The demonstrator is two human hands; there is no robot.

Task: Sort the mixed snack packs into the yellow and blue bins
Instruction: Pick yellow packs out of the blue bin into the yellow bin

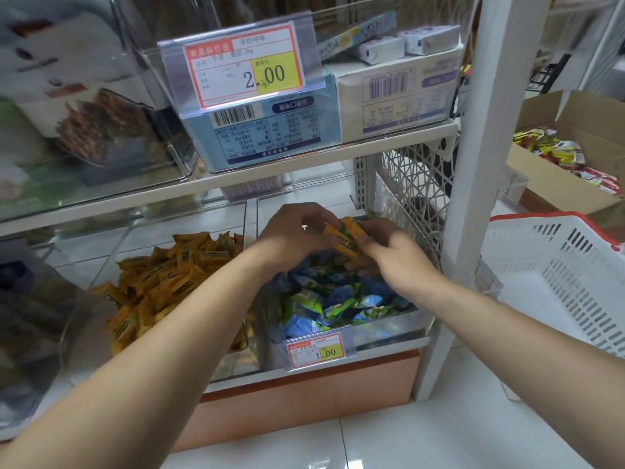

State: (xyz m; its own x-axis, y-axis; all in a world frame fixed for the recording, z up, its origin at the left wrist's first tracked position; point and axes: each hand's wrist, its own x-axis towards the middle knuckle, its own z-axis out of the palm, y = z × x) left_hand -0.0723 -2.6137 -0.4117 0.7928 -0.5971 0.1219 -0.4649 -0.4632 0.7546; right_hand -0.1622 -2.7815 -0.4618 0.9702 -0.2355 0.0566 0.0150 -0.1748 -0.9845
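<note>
Two clear bins stand on the bottom shelf. The left bin [236, 367] holds a heap of yellow snack packs [162, 279]. The right bin [389, 324] holds blue and green snack packs [331, 302]. Both of my hands are over the back of the right bin. My left hand [294, 231] and my right hand [392, 252] together grip a few yellow packs [345, 236] between them, lifted above the blue packs.
A price tag [316, 350] hangs on the right bin's front. Clear boxes of goods fill the shelf above [257, 130]. A white upright post [473, 164] stands on the right. A white basket with red rim [558, 265] and a cardboard box of snacks [568, 164] sit further right.
</note>
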